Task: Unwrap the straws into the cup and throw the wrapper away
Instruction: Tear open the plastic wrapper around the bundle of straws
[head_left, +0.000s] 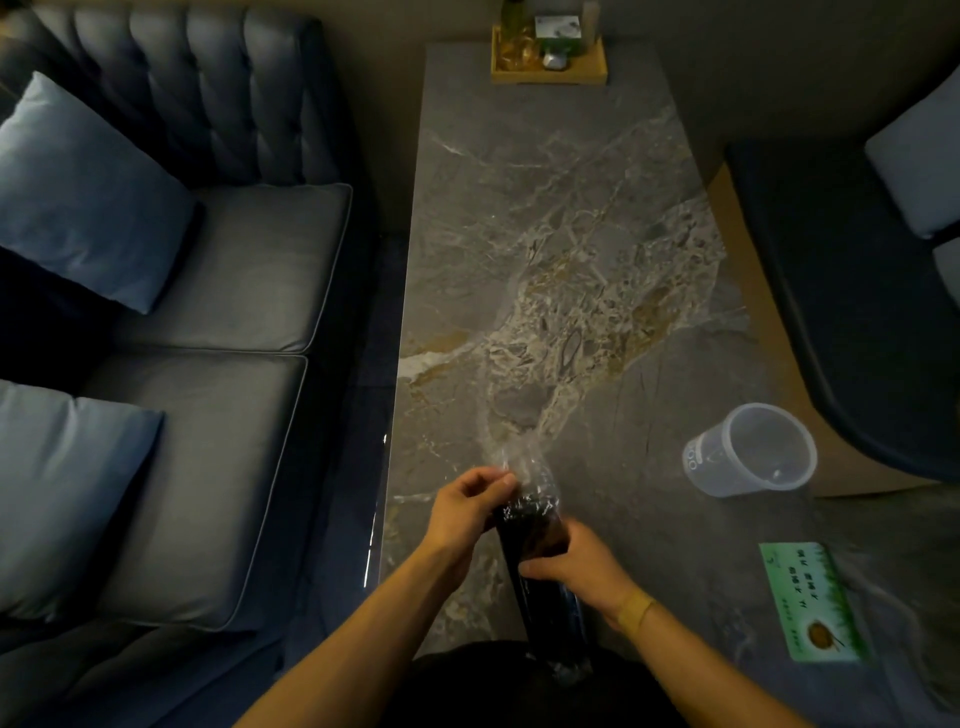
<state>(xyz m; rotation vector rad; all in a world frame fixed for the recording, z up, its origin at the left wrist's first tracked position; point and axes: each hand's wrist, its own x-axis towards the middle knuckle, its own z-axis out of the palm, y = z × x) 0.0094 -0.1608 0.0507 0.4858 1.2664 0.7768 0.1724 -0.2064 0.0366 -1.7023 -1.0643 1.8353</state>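
A bundle of black straws (530, 535) in a clear plastic wrapper (519, 462) is held over the near end of the marble table (545, 234). My right hand (576, 564) grips the middle of the bundle. My left hand (470, 506) pinches the loose, crinkled top of the wrapper, which sticks up past the straw ends. A clear plastic cup (753, 449) stands empty on the table, to the right of both hands and apart from them. The lower end of the bundle is lost in the dark near my body.
A green printed packet (810, 603) lies flat at the near right. A wooden tray (548, 52) with bottles and a box sits at the table's far end. A blue sofa (208, 270) with cushions runs along the left; dark seating (857, 291) curves on the right.
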